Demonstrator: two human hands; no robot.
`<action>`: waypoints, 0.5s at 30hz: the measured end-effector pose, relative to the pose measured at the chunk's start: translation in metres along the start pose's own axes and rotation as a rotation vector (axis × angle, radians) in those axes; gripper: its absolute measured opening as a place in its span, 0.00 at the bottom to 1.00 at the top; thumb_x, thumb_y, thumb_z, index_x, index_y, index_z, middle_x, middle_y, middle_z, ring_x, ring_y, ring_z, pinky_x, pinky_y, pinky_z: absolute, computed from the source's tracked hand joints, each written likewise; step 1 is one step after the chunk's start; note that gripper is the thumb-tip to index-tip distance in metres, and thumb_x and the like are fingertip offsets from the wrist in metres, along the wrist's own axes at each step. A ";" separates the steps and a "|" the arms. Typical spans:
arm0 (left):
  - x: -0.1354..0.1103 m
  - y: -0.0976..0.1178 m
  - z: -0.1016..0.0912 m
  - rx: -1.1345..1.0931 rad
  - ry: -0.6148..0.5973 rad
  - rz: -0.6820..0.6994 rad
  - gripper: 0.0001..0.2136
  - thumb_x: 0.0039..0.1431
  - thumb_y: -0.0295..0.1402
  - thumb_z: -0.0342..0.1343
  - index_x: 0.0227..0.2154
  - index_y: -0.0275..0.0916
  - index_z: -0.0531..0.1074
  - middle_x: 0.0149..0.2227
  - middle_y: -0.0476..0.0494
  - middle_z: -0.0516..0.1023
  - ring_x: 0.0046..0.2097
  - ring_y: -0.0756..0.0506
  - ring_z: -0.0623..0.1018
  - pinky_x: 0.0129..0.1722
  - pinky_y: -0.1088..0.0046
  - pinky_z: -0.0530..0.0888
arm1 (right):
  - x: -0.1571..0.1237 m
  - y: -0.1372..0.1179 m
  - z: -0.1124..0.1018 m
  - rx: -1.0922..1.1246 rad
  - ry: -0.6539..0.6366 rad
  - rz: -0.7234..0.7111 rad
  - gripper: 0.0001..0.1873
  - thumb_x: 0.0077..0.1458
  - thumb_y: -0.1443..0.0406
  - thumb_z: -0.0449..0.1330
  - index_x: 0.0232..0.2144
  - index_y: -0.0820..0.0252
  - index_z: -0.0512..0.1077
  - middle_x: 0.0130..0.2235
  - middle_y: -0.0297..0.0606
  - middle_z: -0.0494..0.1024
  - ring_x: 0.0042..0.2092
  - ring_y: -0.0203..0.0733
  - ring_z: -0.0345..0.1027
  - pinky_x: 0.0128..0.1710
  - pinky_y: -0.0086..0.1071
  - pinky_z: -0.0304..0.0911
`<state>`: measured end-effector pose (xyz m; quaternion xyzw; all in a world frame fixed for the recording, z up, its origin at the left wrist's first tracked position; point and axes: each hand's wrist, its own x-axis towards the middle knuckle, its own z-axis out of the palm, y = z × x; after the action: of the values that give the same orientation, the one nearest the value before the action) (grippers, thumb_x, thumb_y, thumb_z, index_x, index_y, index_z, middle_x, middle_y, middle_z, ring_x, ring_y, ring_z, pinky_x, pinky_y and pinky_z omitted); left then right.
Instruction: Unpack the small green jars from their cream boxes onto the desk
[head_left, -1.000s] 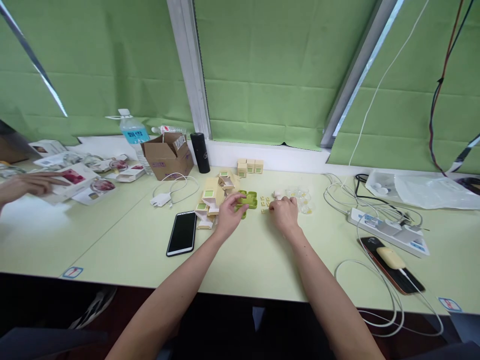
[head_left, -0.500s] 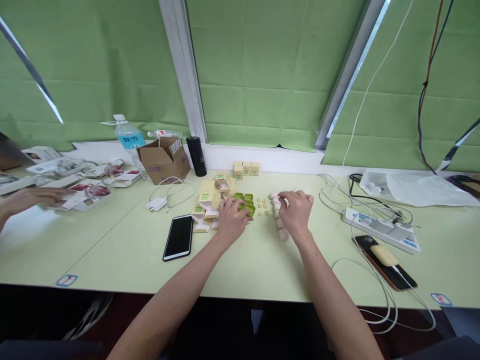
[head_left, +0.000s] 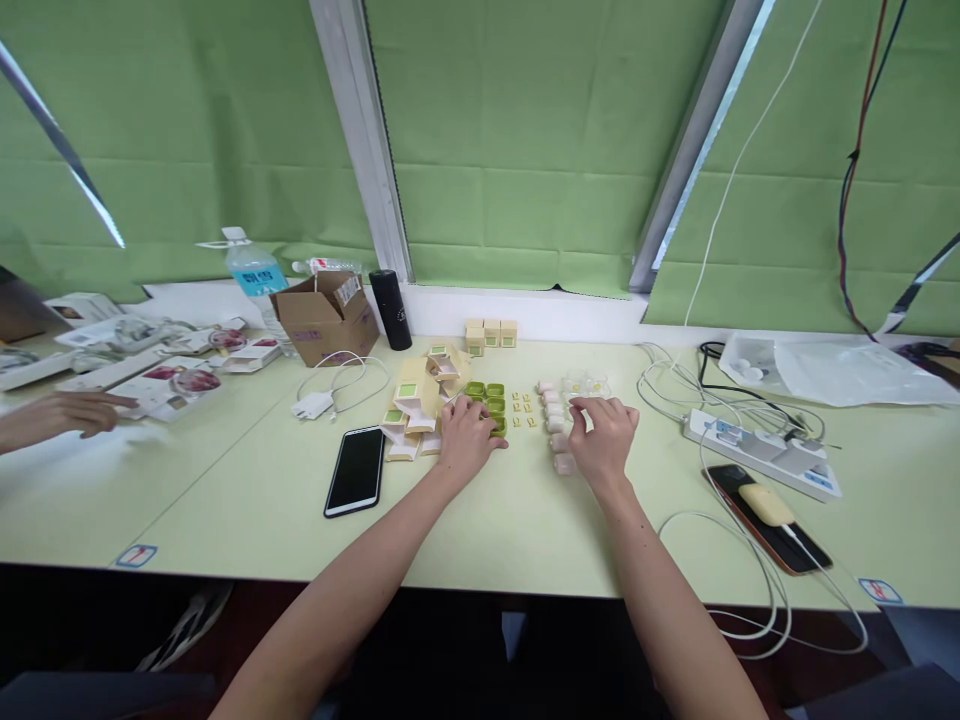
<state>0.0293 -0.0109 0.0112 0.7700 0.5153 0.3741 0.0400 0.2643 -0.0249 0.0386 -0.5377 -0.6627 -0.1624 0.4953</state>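
Note:
My left hand [head_left: 466, 440] rests on the pale green table [head_left: 495, 520], fingers curled over a group of small green trays [head_left: 487, 392] beside a pile of cream-and-green boxes [head_left: 420, 396]. My right hand [head_left: 604, 435] hovers with fingers spread and bent, touching a column of small pale pink pieces [head_left: 556, 425]. Tiny yellow squares [head_left: 523, 405] lie between the two hands. Clear little cups [head_left: 585, 382] sit just beyond my right hand.
A black phone [head_left: 355, 470] lies left of my left arm. A cardboard box [head_left: 324, 316], water bottle [head_left: 253, 272] and black cylinder [head_left: 394, 308] stand at the back left. A power strip [head_left: 761, 455], cables and a second phone [head_left: 772, 520] lie right. Another person's hand [head_left: 56, 415] is far left.
My right hand drew back toward me from the clear cups, uncovering a column of pink pieces. My left hand settled lower over the green trays. The view shifted slightly.

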 end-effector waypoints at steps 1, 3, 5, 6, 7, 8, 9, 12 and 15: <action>0.000 0.000 -0.001 0.004 0.006 -0.005 0.07 0.49 0.36 0.74 0.23 0.44 0.82 0.39 0.37 0.78 0.53 0.30 0.66 0.54 0.47 0.57 | 0.000 0.000 0.000 -0.011 -0.009 0.003 0.10 0.59 0.72 0.57 0.35 0.57 0.78 0.34 0.38 0.84 0.36 0.45 0.69 0.41 0.41 0.50; 0.000 -0.001 -0.004 0.011 0.027 -0.020 0.07 0.47 0.37 0.74 0.26 0.44 0.82 0.41 0.37 0.79 0.53 0.30 0.66 0.54 0.47 0.58 | 0.000 0.001 0.000 -0.024 -0.017 0.006 0.10 0.59 0.72 0.57 0.35 0.57 0.78 0.34 0.37 0.84 0.36 0.45 0.69 0.41 0.41 0.50; -0.001 -0.003 -0.010 0.007 0.058 -0.041 0.07 0.49 0.36 0.73 0.29 0.44 0.82 0.42 0.37 0.80 0.53 0.29 0.66 0.53 0.47 0.59 | -0.001 0.002 0.000 -0.033 -0.013 -0.001 0.10 0.59 0.72 0.57 0.34 0.57 0.78 0.34 0.38 0.84 0.36 0.45 0.69 0.41 0.41 0.50; 0.000 -0.005 -0.014 0.002 0.081 -0.051 0.05 0.51 0.35 0.71 0.31 0.44 0.82 0.42 0.37 0.80 0.53 0.29 0.66 0.52 0.47 0.60 | -0.001 0.002 0.000 -0.039 -0.010 -0.008 0.10 0.59 0.72 0.57 0.34 0.57 0.78 0.34 0.37 0.84 0.36 0.45 0.68 0.41 0.40 0.49; 0.000 -0.007 -0.017 -0.003 0.111 -0.057 0.04 0.53 0.33 0.68 0.32 0.44 0.81 0.42 0.37 0.80 0.53 0.29 0.67 0.52 0.47 0.60 | -0.002 0.002 0.000 -0.046 -0.009 -0.015 0.10 0.58 0.72 0.57 0.34 0.57 0.78 0.33 0.37 0.84 0.36 0.45 0.68 0.41 0.40 0.49; 0.000 -0.009 -0.021 -0.009 0.147 -0.060 0.03 0.54 0.31 0.65 0.33 0.43 0.81 0.41 0.37 0.80 0.52 0.30 0.67 0.52 0.47 0.61 | -0.002 0.003 0.001 -0.056 -0.011 -0.020 0.10 0.58 0.72 0.57 0.33 0.57 0.78 0.33 0.37 0.84 0.36 0.45 0.68 0.40 0.40 0.49; 0.000 -0.010 -0.024 -0.016 0.184 -0.058 0.05 0.55 0.28 0.63 0.34 0.43 0.80 0.41 0.38 0.80 0.52 0.30 0.67 0.52 0.48 0.62 | -0.003 0.003 0.001 -0.067 -0.016 -0.021 0.10 0.58 0.72 0.57 0.33 0.57 0.78 0.33 0.38 0.84 0.35 0.45 0.68 0.40 0.40 0.49; 0.000 -0.013 -0.029 -0.032 0.237 -0.042 0.10 0.57 0.23 0.57 0.37 0.43 0.80 0.40 0.39 0.80 0.51 0.33 0.68 0.53 0.52 0.66 | -0.003 0.003 0.002 -0.089 -0.027 -0.014 0.09 0.58 0.71 0.57 0.32 0.57 0.78 0.34 0.38 0.84 0.35 0.45 0.67 0.39 0.39 0.49; -0.002 -0.008 -0.029 0.005 0.147 -0.009 0.11 0.59 0.24 0.56 0.40 0.42 0.80 0.41 0.40 0.80 0.53 0.34 0.67 0.52 0.55 0.69 | -0.003 0.002 0.002 -0.110 -0.004 -0.012 0.10 0.60 0.70 0.57 0.32 0.58 0.78 0.32 0.38 0.84 0.35 0.45 0.67 0.39 0.38 0.49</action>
<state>0.0050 -0.0182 0.0272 0.7381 0.5213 0.4283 0.0020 0.2652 -0.0243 0.0341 -0.5606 -0.6568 -0.2007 0.4627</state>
